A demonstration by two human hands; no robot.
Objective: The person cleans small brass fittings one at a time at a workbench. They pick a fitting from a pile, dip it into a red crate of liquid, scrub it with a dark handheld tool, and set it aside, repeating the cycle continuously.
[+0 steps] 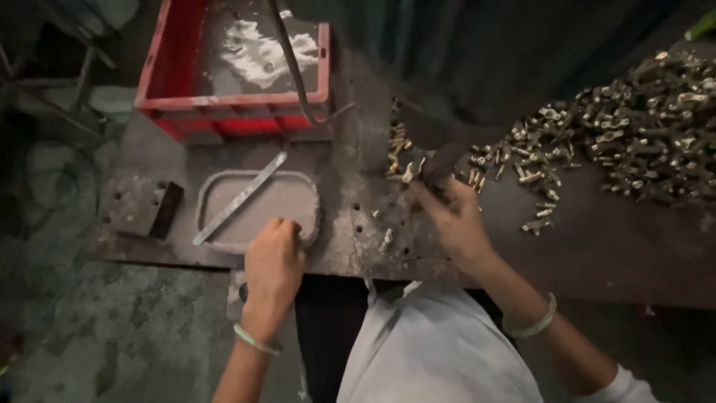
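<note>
My left hand [274,263] rests closed on the near right rim of a shallow grey oval tray [216,198]. A flat metal strip [240,198] lies diagonally across that tray. My right hand [453,216] reaches forward over the dark metal bench [597,239] and pinches a small brass part [412,172] at its fingertips. A large heap of small brass parts [641,127] spreads over the bench to the right, and a thinner scatter of brass parts [397,145] lies just beyond my fingers.
A red plastic crate [231,112] holding shiny liquid stands at the back left, with a dark cable [294,75] hanging over its rim. A drilled metal block [142,207] sits at the bench's left end. Stained floor lies below left.
</note>
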